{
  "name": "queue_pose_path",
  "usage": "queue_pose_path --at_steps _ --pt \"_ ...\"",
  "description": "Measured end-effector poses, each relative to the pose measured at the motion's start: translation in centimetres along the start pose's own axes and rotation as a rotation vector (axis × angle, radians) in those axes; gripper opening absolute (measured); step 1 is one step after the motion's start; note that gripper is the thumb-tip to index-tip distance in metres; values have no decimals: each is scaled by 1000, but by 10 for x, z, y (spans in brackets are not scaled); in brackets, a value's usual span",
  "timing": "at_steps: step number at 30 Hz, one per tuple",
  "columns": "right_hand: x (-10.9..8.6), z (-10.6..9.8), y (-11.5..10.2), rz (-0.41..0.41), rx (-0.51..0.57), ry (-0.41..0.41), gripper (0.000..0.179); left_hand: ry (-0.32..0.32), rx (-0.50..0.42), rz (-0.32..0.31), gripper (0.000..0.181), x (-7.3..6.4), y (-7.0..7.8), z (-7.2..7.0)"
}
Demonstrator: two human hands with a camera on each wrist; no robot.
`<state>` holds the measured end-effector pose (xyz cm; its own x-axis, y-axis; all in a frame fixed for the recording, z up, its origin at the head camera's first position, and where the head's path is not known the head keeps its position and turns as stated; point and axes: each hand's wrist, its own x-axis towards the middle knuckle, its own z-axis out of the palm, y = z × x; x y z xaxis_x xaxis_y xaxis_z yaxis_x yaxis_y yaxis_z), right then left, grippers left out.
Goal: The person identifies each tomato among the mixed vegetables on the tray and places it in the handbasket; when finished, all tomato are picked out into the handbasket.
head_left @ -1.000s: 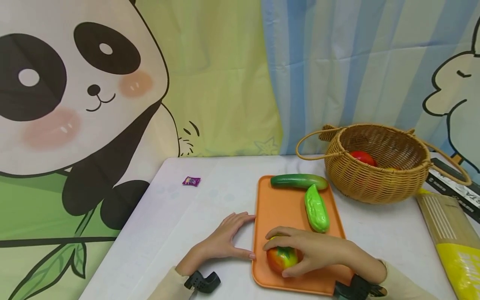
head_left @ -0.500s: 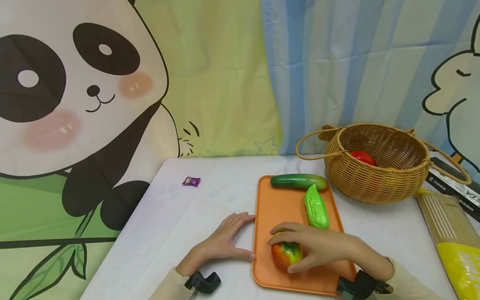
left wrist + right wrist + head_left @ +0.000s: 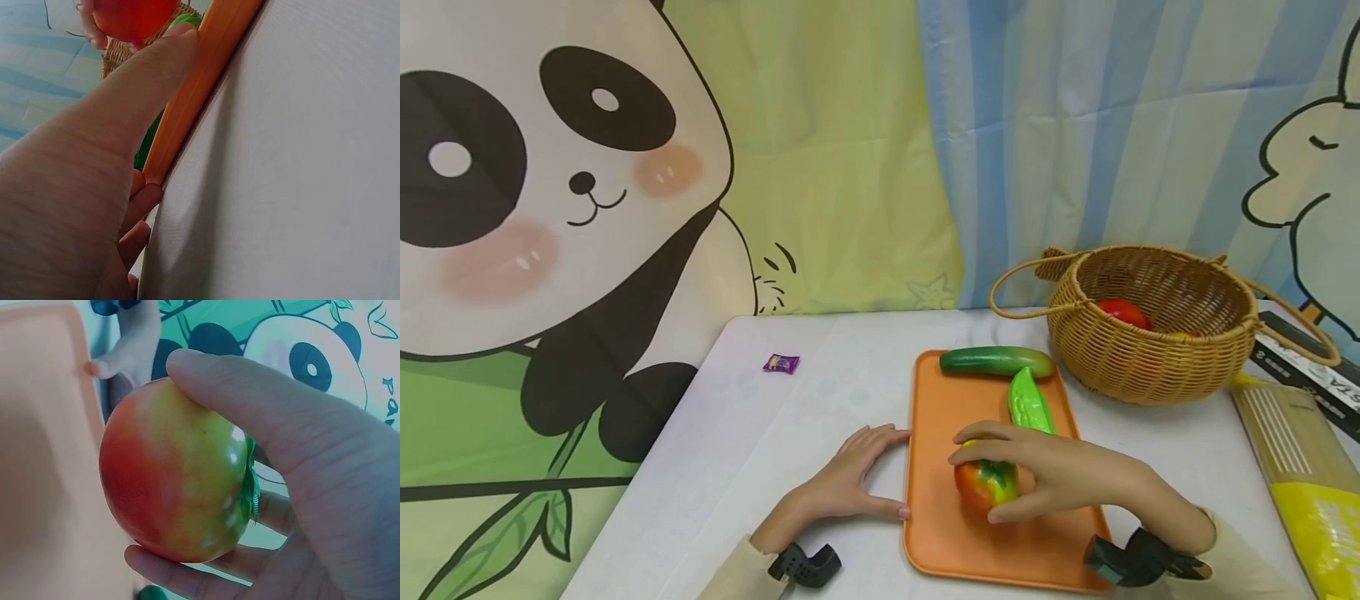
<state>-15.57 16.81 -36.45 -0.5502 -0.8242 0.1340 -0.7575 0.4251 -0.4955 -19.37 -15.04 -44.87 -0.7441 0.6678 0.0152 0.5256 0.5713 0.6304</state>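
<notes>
My right hand [image 3: 1060, 471] grips a toy tomato [image 3: 983, 485], red and yellow with a green leafy top, over the orange tray [image 3: 951, 425]. In the right wrist view, the thumb lies across one side of the tomato [image 3: 175, 475] and the fingers curl round the other. At the tray's left edge, my left hand [image 3: 853, 475] has its thumb and fingertips right at the rim, fingers extended. A toy cucumber [image 3: 996, 361] lies across the tray's far end. Below it is a bright green toy pea pod [image 3: 1028, 402], partly hidden by my right hand.
A wicker basket [image 3: 1150, 367] stands beyond the tray's right side, with a red toy fruit [image 3: 1123, 313] inside. A small purple wrapped candy [image 3: 781, 363] lies at the left. Along the right edge are a brown and yellow packet [image 3: 1300, 467] and a black and white box [image 3: 1303, 367].
My right hand has carried the tomato up and to the right over the tray, covering more of the pea pod. The left hand has stayed at the tray's edge.
</notes>
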Motion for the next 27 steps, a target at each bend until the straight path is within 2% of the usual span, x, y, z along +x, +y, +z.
queue_pose_path --at_steps 9,17,27 --pt "-6 -13 1 -4 -33 69 55 5 10 1 97 0 0 1" --pt "-13 -25 2 18 -28 139 57 -1 7 -1 97 0 -1 1" --pt "-20 -38 3 54 -87 215 60 10 16 22 97 0 0 1"
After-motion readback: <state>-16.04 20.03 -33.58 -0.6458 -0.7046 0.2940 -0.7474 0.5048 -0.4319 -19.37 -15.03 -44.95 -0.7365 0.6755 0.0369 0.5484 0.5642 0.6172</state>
